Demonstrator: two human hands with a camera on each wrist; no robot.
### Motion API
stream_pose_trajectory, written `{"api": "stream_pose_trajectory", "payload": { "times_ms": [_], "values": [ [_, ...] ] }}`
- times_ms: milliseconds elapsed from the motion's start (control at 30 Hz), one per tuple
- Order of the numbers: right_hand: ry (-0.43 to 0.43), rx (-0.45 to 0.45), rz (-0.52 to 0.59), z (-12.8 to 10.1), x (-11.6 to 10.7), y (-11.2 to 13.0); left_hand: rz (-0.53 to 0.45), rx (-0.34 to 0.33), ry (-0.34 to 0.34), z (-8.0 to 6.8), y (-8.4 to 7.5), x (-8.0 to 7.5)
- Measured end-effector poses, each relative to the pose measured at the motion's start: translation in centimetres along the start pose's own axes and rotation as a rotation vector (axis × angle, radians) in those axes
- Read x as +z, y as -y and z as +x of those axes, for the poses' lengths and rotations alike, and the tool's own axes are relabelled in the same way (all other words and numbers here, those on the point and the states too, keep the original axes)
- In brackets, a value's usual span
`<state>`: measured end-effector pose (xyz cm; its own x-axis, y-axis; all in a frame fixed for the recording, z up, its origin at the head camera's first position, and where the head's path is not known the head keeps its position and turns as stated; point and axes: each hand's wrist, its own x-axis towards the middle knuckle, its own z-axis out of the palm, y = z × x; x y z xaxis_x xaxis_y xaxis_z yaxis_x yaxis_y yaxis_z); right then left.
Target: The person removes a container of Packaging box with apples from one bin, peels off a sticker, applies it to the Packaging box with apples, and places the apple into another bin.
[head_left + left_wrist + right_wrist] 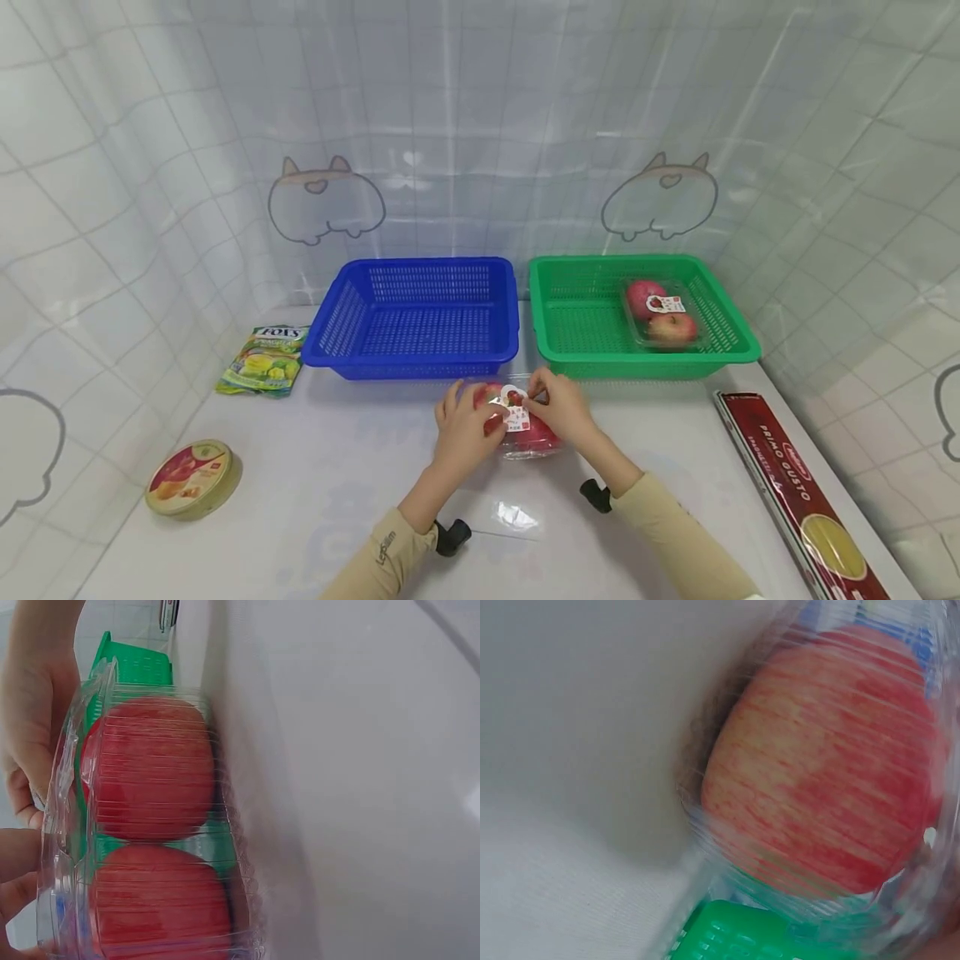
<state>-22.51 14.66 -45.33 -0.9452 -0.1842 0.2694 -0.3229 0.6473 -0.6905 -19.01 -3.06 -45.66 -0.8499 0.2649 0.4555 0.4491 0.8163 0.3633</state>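
A clear plastic box of red apples [536,446] lies on the table in front of the baskets, with a white fruit label [516,410] on its lid. My left hand [465,429] is over the box's left part; its thumb and index finger pinch at the label's left edge. From the right, my right hand [564,406] pinches the label's right edge between thumb and forefinger. The left wrist view shows two apples [154,769] through the ribbed side wall, fingers of both hands above the lid. One apple [825,765] fills much of the right wrist view.
Behind the box stand a blue basket [411,371] and a green basket [592,367]. Inside the green one lies a labelled apple box [660,312]. At left are a FOX'S candy bag [264,361] and a round tin [191,482]; at right, a spaghetti box [795,496].
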Motion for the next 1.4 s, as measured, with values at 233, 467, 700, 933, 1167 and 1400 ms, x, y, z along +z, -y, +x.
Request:
{"api": "stream_pose_trajectory", "payload": {
  "times_ms": [233,467,700,933,1167,1400],
  "values": [
    [-0.057,-0.189,-0.218,-0.6,0.5,-0.2,-0.008,-0.025,0.007,0.0,0.0,0.4],
    [-0.04,-0.117,-0.297,-1.8,0.3,0.1,-0.037,-0.091,0.12,0.6,0.1,0.5],
    [0.056,-0.048,-0.274,-2.6,0.4,0.0,-0.003,-0.14,0.236,1.4,0.7,0.8],
    [0.071,0.023,-0.294,-2.6,0.3,0.2,0.047,-0.16,0.271,1.7,1.1,1.1],
    [0.071,0.057,-0.274,-2.7,0.1,0.1,0.05,-0.158,0.258,1.8,1.2,1.1],
    [0.122,0.211,0.065,-3.3,-0.1,-1.3,-0.057,-0.245,0.22,0.6,2.1,1.0]
  ]
}}
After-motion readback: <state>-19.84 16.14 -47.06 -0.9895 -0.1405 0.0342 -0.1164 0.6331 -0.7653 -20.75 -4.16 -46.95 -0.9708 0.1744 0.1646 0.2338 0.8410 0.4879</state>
